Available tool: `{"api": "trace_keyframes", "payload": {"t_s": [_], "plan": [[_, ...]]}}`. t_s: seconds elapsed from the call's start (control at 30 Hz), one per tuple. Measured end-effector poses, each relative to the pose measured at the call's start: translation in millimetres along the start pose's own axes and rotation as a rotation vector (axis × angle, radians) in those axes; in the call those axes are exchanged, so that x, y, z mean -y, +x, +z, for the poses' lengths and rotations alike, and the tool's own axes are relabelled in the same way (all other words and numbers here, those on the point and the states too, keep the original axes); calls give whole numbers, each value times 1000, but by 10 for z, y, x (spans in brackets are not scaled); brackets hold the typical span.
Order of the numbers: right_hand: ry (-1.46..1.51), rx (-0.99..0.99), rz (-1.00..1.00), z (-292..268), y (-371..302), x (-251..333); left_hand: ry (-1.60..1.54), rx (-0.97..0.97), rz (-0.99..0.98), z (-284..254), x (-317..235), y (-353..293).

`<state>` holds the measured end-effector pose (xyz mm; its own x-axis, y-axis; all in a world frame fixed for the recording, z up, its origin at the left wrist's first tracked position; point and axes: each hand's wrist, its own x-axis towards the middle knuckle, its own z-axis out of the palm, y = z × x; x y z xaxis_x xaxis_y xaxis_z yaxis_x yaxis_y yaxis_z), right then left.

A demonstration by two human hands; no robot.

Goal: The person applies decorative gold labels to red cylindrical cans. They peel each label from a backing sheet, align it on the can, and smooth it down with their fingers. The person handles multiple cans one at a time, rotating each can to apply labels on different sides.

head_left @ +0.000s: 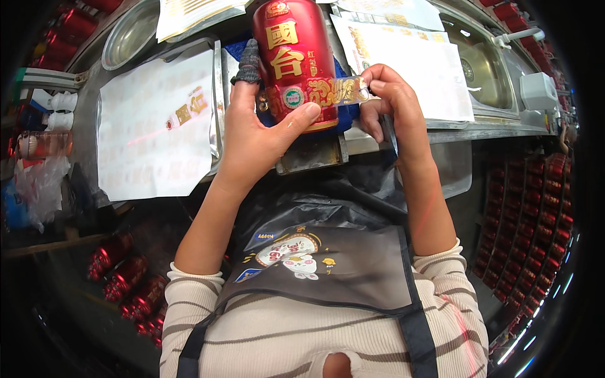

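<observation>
Right now, up at twelve o'clock, the red bottle (293, 63) sits between the two hands, its lower end toward the wearer and its top running out of view. From about seven o'clock on it comes the left hand (258, 129), fingers partly spread around the side, thumb pressed flat across the lower front, a dark cover (249, 63) over one finger. And over at four o'clock, the right hand (400, 94) has thumb and fingertips pinched closed on the end of a clear, gold-patterned strip (350, 90), which stretches straight across to the bottle's lower front. Below that pinch shows a thin dark object (391, 138); what it is, I can't tell. Blue cloth (346, 118) peeks out beneath the bottle. At ten o'clock in view lies a white sheet (151, 167) carrying one red-and-gold decal (189, 110); more white sheets (435, 82) lie toward one o'clock, a metal sink (484, 82) at two. More red bottles (129, 277) lie down at eight o'clock, with racked rows (529, 220) just past three.
</observation>
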<state>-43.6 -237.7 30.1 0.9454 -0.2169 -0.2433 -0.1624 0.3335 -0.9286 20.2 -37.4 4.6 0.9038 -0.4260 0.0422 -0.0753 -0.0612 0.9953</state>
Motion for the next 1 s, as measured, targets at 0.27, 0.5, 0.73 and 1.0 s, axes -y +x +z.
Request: {"api": "trace_keyframes", "payload": {"t_s": [0.27,0.5,0.73,1.0], "plan": [[-193,-84,-355,118,-100,-44,-52,-70,81,73,98,-1],[-188,-139,-328,60,-65,-115,-28,-128,81,137,145,-11],[-183,-200,-196,-1,97,-310,5,-112,116,121,147,0],[-290,-119,-218,142,107,-316,-6,-91,28,136,-55,71]]}}
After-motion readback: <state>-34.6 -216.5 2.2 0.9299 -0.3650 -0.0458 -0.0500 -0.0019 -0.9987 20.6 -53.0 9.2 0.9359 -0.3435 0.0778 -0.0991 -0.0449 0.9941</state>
